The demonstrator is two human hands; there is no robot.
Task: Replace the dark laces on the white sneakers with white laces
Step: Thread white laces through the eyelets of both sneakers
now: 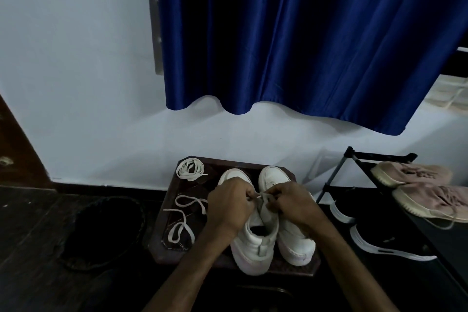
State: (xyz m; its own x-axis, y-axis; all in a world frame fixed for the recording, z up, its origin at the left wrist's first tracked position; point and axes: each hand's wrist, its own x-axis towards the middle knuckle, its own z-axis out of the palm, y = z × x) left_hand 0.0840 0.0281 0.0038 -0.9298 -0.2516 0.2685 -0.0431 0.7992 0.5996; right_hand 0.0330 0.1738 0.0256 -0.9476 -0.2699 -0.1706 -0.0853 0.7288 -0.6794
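Two white sneakers stand side by side, toes away from me, on a dark tray-like stand (167,213). Over the left sneaker (253,243) my left hand (230,204) and my right hand (291,201) meet, each pinching an end of a white lace (260,196) just above its tongue. The right sneaker (274,176) is partly hidden behind my right hand. On the stand to the left lie a coiled white lace (190,168) and a loose white lace (186,215). I see no dark lace.
A dark round basket (101,230) sits on the floor to the left. On the right a black shoe rack (354,159) carries beige shoes (415,177) and black sneakers (390,243). A blue curtain (304,33) hangs on the white wall behind.
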